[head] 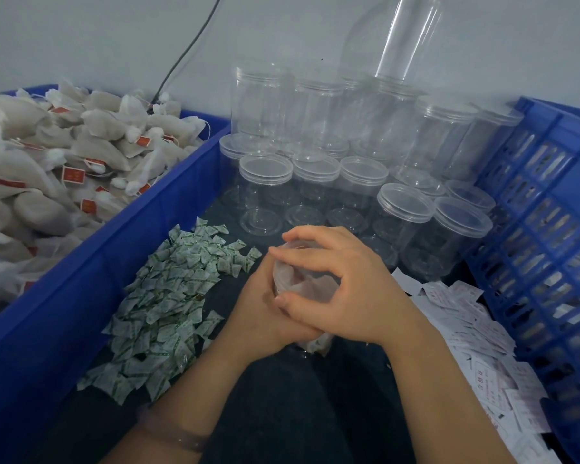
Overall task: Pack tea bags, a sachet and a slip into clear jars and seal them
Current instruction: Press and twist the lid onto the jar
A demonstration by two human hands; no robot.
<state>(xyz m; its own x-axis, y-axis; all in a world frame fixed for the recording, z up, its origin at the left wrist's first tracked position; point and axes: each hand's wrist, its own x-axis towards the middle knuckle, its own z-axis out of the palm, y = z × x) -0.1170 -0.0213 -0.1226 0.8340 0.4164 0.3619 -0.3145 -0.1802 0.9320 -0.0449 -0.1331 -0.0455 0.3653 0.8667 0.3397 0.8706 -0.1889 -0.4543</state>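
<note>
**Head view: one jar at the sealing step**

The jar (pixel 280 272) between the hands is the landmark. The left hand (pixel 265 316) wraps its side. The right hand (pixel 335 279) curls over its lid (pixel 294 244), apparently to screw it down. White tea bags (pixel 312 286) show inside; I cannot make out a sachet or slip. Sachets (pixel 161 296) lie left of the jar and the blue bin (pixel 168 202) farther left. Slips (pixel 466 323) lie to its right. Behind it stand many empty jars (pixel 315 182), so most packing seems left.

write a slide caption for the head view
Left hand and right hand grip a packed clear jar amid tea bags, sachets and slips.
</note>
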